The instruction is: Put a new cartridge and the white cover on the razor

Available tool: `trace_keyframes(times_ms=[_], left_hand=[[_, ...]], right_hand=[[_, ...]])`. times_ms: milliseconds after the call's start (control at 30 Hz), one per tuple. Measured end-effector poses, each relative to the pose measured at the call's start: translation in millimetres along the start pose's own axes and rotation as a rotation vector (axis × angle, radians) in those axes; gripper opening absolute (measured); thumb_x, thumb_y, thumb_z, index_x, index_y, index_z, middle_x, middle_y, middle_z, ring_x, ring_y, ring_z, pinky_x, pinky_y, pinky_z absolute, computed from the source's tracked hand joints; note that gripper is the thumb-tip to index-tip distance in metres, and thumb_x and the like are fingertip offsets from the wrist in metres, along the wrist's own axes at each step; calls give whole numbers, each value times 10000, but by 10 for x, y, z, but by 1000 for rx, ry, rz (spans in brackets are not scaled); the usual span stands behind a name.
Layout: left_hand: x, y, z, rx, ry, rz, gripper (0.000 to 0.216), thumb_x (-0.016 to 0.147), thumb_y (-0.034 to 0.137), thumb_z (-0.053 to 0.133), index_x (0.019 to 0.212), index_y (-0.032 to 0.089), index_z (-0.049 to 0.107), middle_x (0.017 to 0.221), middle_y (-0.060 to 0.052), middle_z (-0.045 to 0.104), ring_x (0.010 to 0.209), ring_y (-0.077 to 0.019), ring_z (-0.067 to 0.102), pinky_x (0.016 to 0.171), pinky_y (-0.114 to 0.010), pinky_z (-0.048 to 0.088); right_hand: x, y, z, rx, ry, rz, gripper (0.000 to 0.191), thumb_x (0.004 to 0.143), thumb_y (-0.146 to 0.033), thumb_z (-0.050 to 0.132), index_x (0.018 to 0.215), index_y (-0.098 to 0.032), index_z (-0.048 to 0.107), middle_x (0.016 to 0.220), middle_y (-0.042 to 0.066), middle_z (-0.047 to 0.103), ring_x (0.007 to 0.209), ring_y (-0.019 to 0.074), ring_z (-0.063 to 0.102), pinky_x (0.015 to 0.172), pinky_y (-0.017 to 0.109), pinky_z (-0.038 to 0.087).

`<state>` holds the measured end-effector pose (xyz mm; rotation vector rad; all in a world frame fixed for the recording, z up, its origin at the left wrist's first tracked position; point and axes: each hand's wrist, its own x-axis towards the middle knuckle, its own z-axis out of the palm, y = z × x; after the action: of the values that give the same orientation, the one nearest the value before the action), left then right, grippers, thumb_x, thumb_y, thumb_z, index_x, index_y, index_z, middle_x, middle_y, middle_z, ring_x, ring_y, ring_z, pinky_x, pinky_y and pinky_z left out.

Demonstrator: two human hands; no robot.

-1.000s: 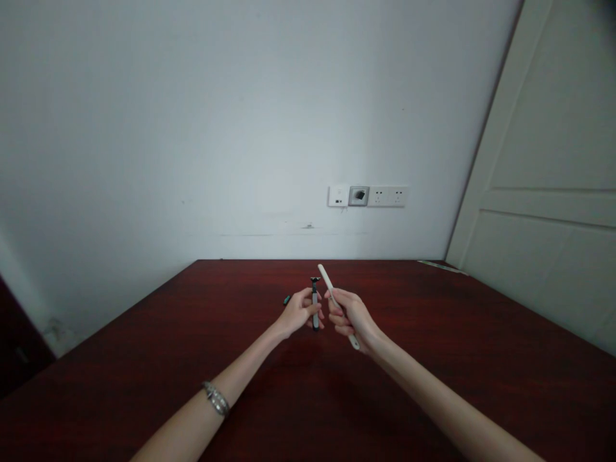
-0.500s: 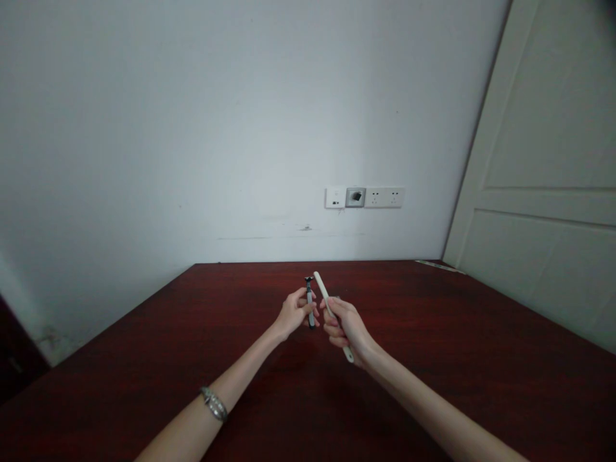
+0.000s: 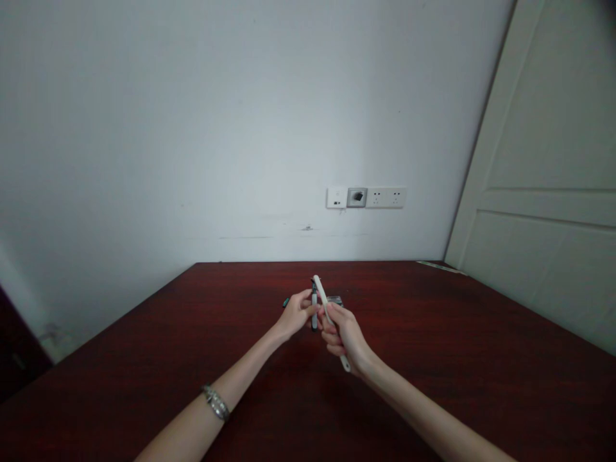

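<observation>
My left hand [image 3: 294, 314] is closed on a razor [image 3: 314, 312] with a grey and black handle, held upright with its dark head at the top. In my right hand [image 3: 347, 327] is a long white toothbrush-shaped stick [image 3: 321, 292], with a rounded tip and a small hole at its lower end. The stick leans to the left, its tip overlapping the razor head; whether they touch I cannot tell. Any bristles are hidden from this side. Behind my right hand lies a small dark, partly clear case [image 3: 335, 300], and a small green thing [image 3: 285, 302] shows beyond my left hand.
Both hands are over a dark red wooden table [image 3: 231, 295] that reaches a white wall. Sockets [image 3: 385, 197] are set in the wall, and a pale door [image 3: 543, 160] stands at the right. A flat pale strip [image 3: 440, 267] lies at the table's far right corner.
The razor has moved slightly right, and the white stick's tip now overlaps its head. The green thing and more of the dark case have come into sight.
</observation>
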<state>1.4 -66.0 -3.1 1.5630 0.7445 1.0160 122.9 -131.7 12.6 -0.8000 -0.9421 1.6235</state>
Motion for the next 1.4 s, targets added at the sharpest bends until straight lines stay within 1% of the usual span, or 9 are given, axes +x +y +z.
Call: trace_keyframes(times_ms=[100,267,467,633,767,833,933,1100,1400], left_hand=[[-1,-4,-2,-9,-44,19,370,690,402,646,905,123,530,648,-10,587,500,-113,545,424,-186,394],[10,-11,-32,12,28,43,370,662,346,679,922,129,530,544,46,513,439,-79,480,408,-165,361],[-15,38,-3,7,-34,24,365,697,421,639,895,130,541,624,-4,583,483,-107,536,418,-179,367],[6,19,-15,26,10,67,376,678,340,661,954,117,535,502,49,515,411,-79,470,418,-177,358],[19,16,-53,12,10,61,384,701,346,636,984,119,510,524,33,541,434,-104,525,435,-193,394],[15,30,-63,15,-3,23,392,712,361,622,1002,126,503,613,-5,587,479,-132,578,453,-217,433],[6,59,-63,52,6,-12,401,732,354,596,1050,140,481,671,-30,611,496,-155,608,457,-238,457],[1,83,-48,62,-14,14,400,735,346,590,1054,137,469,691,-43,625,511,-156,619,465,-235,463],[-26,58,-39,21,-72,22,402,722,358,620,1022,133,475,690,-49,632,532,-163,624,500,-253,473]], right_hand=[[29,-14,7,8,14,-28,333,675,-467,591,716,-205,391,424,-122,297,312,4,123,297,140,42],[-10,44,21,0,-17,52,316,699,-471,574,741,-206,405,432,-124,290,309,6,129,301,139,39],[20,-70,1,11,-55,-10,306,720,-452,568,714,-202,391,446,-116,298,323,6,113,306,145,29],[-36,36,-12,-144,-87,13,341,741,-534,523,763,-206,430,455,-118,286,319,16,131,309,149,67],[-70,-59,-109,-559,-137,-267,371,817,-543,426,750,-186,504,534,-58,408,376,51,309,366,191,240],[-41,-226,-221,-788,-125,-487,368,858,-497,391,757,-184,556,628,-11,489,506,91,427,495,229,347],[32,-503,-426,-1139,-27,-712,337,880,-452,380,898,-219,622,814,48,560,730,161,508,685,291,373],[94,-718,-610,-1569,73,-813,325,900,-417,372,932,-249,648,817,46,602,795,170,528,795,343,291],[181,-717,-547,-1641,222,-899,396,902,-443,352,802,-236,675,737,34,635,726,143,535,808,339,223]])
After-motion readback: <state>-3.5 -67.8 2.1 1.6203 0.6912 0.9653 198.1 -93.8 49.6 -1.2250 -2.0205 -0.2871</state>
